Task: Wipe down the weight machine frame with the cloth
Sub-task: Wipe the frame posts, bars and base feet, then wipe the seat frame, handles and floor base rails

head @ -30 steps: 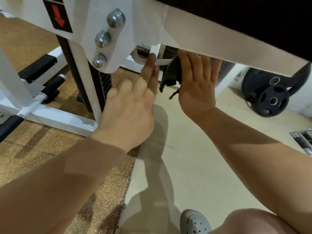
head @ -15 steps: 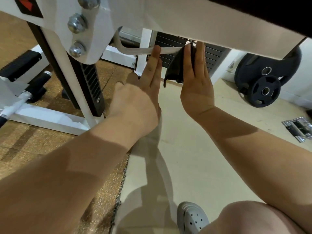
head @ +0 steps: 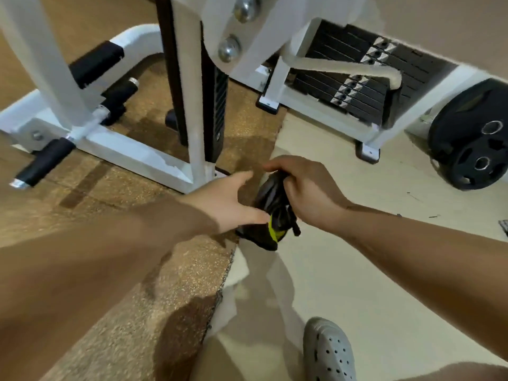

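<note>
Two hands, both lowered from the white beam they reached half a second ago; right hand [head: 308,192]: fingers curled round the top of the cloth [head: 270,215], gripping it in a bunch, where earlier flat fingers pressed it up against the beam's underside; left hand [head: 228,200]: fingers straight and loosely spread, holding nothing, thumb tip touching the cloth's lower fold, where earlier it pointed up beside a bent lever; cloth: black with a yellow-green stripe, crumpled, hanging from the right hand between the two hands, off the weight machine frame [head: 192,105] and above the seam where the speckled brown mat [head: 137,270] meets the pale floor [head: 371,270]; frame: white upright and base rails just beyond the left hand, two domed bolts [head: 229,48] on its plate; weight stack [head: 357,86]: black plates with white tags, behind the frame, more of it in view than before; weight plate [head: 472,152]: black, leaning at far right; grey perforated shoe [head: 328,353]: on the pale floor, lower right.
</note>
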